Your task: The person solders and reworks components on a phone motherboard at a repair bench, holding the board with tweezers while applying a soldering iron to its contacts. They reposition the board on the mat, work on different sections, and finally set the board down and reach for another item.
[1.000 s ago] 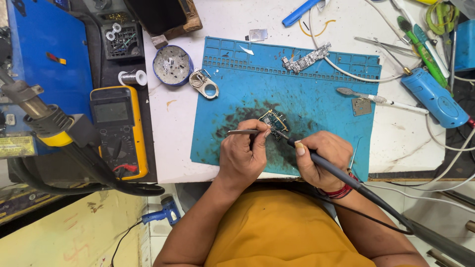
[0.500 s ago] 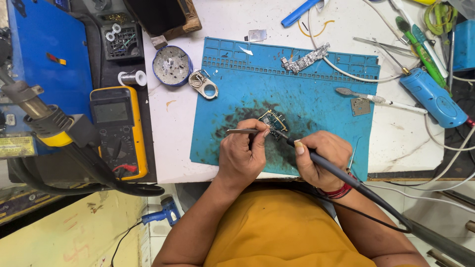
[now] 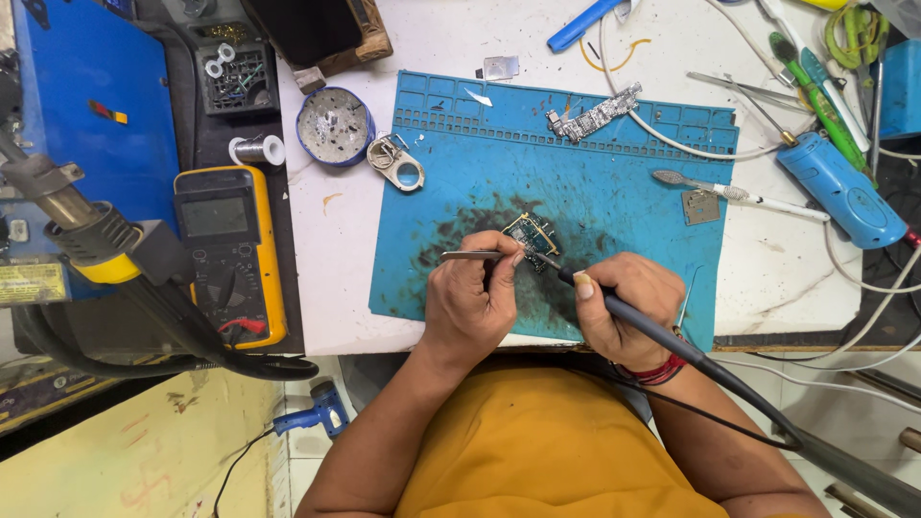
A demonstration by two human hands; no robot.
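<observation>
**Small green circuit board on blue mat, near desk's front edge**

Small green circuit board (image 3: 531, 232): flat, rectangular, on the soot-stained blue rubber mat (image 3: 614, 182). Left hand (image 3: 470, 297): fingers pinched shut around thin steel tweezers (image 3: 472, 255), tips at the board. Right hand (image 3: 624, 302): fingers wrapped around a black pen-shaped soldering iron (image 3: 614, 307), tip touching the board. Yellow-cased multimeter (image 3: 230, 254): left edge.

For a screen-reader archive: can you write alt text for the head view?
A left hand holds tweezers and a right hand a soldering iron, both tips at a small circuit board on a scorched blue work mat.
</observation>
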